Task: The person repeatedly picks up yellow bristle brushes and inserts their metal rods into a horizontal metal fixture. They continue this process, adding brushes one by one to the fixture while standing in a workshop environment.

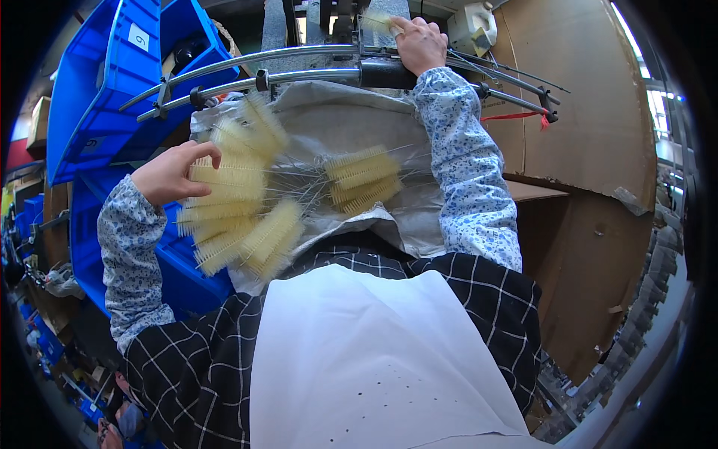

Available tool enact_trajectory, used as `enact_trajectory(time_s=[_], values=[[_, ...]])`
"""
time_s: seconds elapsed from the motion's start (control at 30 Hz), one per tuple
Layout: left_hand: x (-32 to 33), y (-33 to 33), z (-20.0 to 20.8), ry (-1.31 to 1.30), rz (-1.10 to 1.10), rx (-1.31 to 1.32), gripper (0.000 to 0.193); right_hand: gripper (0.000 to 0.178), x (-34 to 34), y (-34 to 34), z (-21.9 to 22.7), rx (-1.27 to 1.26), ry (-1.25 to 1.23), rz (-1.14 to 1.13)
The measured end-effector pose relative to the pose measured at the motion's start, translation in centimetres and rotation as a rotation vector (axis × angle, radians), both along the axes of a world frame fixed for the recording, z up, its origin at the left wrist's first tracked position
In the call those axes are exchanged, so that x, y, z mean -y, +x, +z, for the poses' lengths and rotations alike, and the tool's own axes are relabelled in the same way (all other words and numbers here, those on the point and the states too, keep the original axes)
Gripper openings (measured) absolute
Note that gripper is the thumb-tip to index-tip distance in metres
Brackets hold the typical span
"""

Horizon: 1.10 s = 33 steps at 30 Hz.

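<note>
My right hand is at the far side, closed on a pale yellow bristle brush at the machine. Part of that brush is hidden by the fingers. On the left, my left hand hovers by a heap of similar twisted-wire brushes, its thumb and forefinger apart with nothing visible between them. Another bunch of brushes lies to the right of the heap, its thin wire stems crossing the others. Both groups rest on a grey cloth.
Curved metal rails run across the far side of the cloth. Blue plastic bins stand at the left. Large cardboard sheets and an open box take up the right. A red ribbon hangs at the rail end.
</note>
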<state>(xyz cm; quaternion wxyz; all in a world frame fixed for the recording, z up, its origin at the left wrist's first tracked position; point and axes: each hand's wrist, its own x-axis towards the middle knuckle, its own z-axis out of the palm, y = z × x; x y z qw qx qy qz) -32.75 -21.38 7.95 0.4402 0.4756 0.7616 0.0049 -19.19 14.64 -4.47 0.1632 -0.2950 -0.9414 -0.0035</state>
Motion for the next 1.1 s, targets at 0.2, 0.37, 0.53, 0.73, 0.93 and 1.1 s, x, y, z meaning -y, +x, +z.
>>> enact_trajectory(time_s=[0.2,0.37,0.53,0.73,0.93,1.1], values=[[0.3,0.0,0.1,0.185,-0.081,0.007,0.025,0.034,-0.1,0.4,0.4,-0.004,-0.034,0.004],[-0.4,0.4,0.8,0.244,-0.053,0.095,0.021,0.035,-0.1,0.3,0.3,-0.012,-0.038,0.010],[-0.8,-0.2,0.7,0.363,-0.034,0.219,0.017,0.033,-1.0,0.0,-0.6,-0.080,-0.136,0.018],[-0.9,-0.2,1.0,0.571,-0.021,0.303,0.025,0.032,-0.3,0.1,0.0,-0.019,-0.064,-0.010],[-0.5,-0.1,1.2,0.645,0.070,0.348,0.027,0.031,-0.3,-0.2,-0.1,0.024,-0.109,0.005],[-0.2,-0.7,1.5,0.672,0.090,0.371,0.023,0.031,-0.8,0.2,-0.2,-0.019,-0.122,0.009]])
